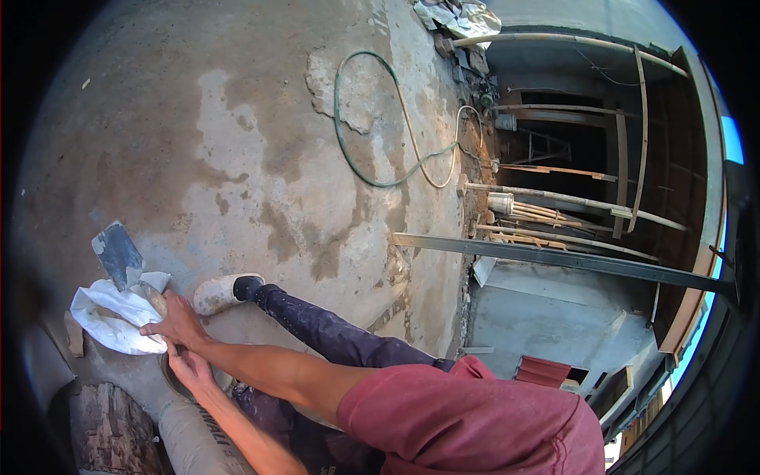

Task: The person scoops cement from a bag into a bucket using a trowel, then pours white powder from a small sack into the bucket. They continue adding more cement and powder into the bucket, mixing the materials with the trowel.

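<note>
My left hand [180,323], reaching from the maroon sleeve, is closed around the handle of a trowel [119,255] with a flat grey blade. A crumpled white sack [111,321] lies against the trowel and the fingers, its mouth partly open. My right hand [188,368] is just below the left one, its fingers pinched at the sack's edge. What is inside the sack cannot be made out. A round container [176,381] shows partly behind my right hand, mostly hidden by the forearm.
My shoe [226,293] rests on wet, stained concrete floor [261,158]. A printed cement bag [198,439] and a rough wooden log [111,427] lie close by. Farther off are a looped green hose [339,119], a metal post [554,257], leaning poles and a bucket [500,203].
</note>
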`<state>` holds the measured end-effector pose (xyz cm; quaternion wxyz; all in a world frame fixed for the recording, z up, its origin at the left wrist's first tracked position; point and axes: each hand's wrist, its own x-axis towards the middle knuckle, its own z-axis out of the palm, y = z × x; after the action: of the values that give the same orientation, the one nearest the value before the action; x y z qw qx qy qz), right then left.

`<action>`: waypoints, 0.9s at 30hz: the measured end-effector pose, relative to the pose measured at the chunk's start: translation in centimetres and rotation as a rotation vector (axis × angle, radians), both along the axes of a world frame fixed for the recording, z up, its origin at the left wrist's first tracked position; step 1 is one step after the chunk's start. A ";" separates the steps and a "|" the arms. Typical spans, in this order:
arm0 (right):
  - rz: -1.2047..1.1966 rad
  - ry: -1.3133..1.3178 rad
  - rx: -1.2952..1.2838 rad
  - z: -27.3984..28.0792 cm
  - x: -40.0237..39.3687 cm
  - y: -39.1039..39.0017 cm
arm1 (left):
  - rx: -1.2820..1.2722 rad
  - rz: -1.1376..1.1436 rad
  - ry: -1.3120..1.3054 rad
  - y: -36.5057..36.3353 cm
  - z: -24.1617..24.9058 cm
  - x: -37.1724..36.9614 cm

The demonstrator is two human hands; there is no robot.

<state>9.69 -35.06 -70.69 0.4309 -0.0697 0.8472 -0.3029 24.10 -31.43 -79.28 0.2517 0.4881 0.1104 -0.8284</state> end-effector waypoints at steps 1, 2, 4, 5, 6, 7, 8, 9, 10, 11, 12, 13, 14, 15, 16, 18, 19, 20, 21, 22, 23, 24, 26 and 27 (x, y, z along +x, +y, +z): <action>0.043 -0.017 -0.016 0.0 0.1 0.1 | 0.005 -0.002 -0.001 0.9 -0.3 -0.2; 0.086 -0.036 -0.036 -0.1 0.4 0.2 | -0.019 -0.068 -0.021 1.7 -0.6 -0.5; 0.070 -0.012 -0.031 -1.4 -0.3 1.2 | -0.033 -0.143 -0.090 1.7 1.7 -2.7; 0.059 -0.005 -0.038 -2.1 -0.1 1.0 | 0.008 -0.069 -0.100 1.4 4.2 -4.6; 0.022 0.028 -0.110 -1.8 -0.5 1.3 | 0.002 -0.045 -0.087 1.4 4.9 -5.1; 0.037 0.144 -0.115 -1.1 -0.7 1.6 | 0.037 -0.013 -0.075 0.8 6.8 -6.0; 0.069 0.060 -0.092 -1.9 -1.8 1.9 | 0.023 -0.046 -0.142 0.8 6.4 -5.8; 0.056 0.026 -0.076 -0.6 -2.8 1.6 | 0.011 -0.205 -0.290 -0.5 8.7 -6.3; 0.057 0.112 -0.109 -0.7 -3.3 1.8 | 0.028 -0.228 -0.349 -1.4 9.5 -6.4; 0.095 0.121 -0.101 -0.4 -4.1 1.9 | 0.033 -0.140 -0.507 -2.3 10.0 -6.6; 0.104 0.160 -0.130 -0.8 -4.5 2.0 | 0.041 -0.060 -0.652 -3.8 9.9 -5.8; 0.116 0.174 -0.129 -0.7 -4.7 2.2 | -0.055 -0.108 -0.879 -5.0 7.7 -4.5; 0.125 0.149 -0.093 -1.2 -5.0 2.4 | -0.141 -0.161 -1.099 -6.1 5.5 -3.4; 0.141 0.194 -0.129 -2.7 -5.1 3.1 | -0.203 -0.176 -1.202 -8.0 5.8 -3.3; 0.162 0.176 -0.135 -2.8 -5.3 3.4 | -0.264 -0.195 -1.299 -9.9 6.1 -3.6; 0.181 0.181 -0.141 -2.9 -5.5 3.2 | -0.668 -0.457 -1.420 -12.0 1.4 -1.8; 0.196 0.169 -0.145 -2.9 -5.8 3.5 | -0.906 -0.538 -1.391 -12.6 0.5 -1.5; 0.215 0.156 -0.158 -2.9 -6.1 3.6 | -0.924 -0.720 -1.298 -13.7 -0.4 -1.0; 0.232 0.142 -0.176 -2.7 -6.3 3.4 | -0.903 -0.774 -1.191 -14.5 -0.4 -0.5; 0.246 0.134 -0.184 -2.2 -6.5 3.1 | -0.881 -0.825 -1.079 -15.0 -0.5 0.1; 0.320 0.186 -0.146 -1.5 -6.9 2.7 | -0.876 -0.810 -1.090 -15.5 -0.5 0.9; 0.393 0.242 -0.109 -0.7 -7.5 2.3 | -0.865 -0.888 -1.009 -15.8 -0.7 1.8; 0.529 0.324 -0.019 0.5 -8.9 2.0 | -0.849 -0.955 -0.926 -15.8 -0.8 2.5; 0.608 0.405 -0.118 1.0 -9.6 2.1 | -0.939 -0.912 -1.012 -15.4 -0.7 2.5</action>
<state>0.07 -33.01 -69.72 0.3199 -0.4016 0.8369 -0.1894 26.56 -46.78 -79.96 0.0880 0.6431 -0.5826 -0.4891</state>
